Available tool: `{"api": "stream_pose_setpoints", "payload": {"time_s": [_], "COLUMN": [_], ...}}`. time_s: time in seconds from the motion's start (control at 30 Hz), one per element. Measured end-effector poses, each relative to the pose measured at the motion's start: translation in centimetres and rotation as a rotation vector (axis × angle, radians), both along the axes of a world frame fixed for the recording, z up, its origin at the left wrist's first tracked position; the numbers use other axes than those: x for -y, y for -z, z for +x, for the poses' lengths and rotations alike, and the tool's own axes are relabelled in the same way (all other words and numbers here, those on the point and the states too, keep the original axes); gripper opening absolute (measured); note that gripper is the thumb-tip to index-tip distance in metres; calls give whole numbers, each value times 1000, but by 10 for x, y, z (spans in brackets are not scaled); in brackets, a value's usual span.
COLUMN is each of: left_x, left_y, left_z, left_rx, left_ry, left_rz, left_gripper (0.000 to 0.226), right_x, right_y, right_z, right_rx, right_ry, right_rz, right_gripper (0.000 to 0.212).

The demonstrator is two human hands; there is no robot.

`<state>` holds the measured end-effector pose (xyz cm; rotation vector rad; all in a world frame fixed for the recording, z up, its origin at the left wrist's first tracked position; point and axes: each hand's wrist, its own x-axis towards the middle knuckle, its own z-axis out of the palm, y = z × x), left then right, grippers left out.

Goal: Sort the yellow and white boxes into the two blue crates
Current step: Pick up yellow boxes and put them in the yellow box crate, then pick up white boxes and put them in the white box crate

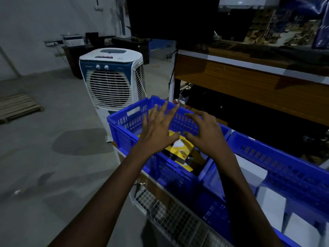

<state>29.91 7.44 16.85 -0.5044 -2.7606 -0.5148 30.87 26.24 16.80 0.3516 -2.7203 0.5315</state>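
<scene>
My left hand (158,128): fingers spread, empty, over the left blue crate (122,127).
My right hand (209,134): fingers apart, empty.
Yellow boxes (183,150): beneath and between my hands, in that crate.
White boxes (272,205): right of my right hand, in the right blue crate (284,157).

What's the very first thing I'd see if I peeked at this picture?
The left hand and right hand, fingers spread, hover in the middle over a bright blue crate holding yellow boxes. To its right, a second blue crate holds white boxes. A big white air cooler stands on the floor behind.
</scene>
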Motion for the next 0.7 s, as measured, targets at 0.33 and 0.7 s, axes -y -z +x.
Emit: {"api": "stream_pose_setpoints", "payload": {"time_s": [0.33, 0.7], "left_x": [-55, -132], "left_y": [37, 46], "left_z": [19, 84], "left_rx": [53, 9], "left_ry": [99, 683], "left_rz": [-16, 2], "left_gripper": [92, 97], "right_x": [-42, -68], "right_y": [39, 56], "right_z": [48, 201], "right_rx": [71, 43], "right_ry": [167, 645], "right_rz": [50, 44], "right_gripper": [82, 69]}}
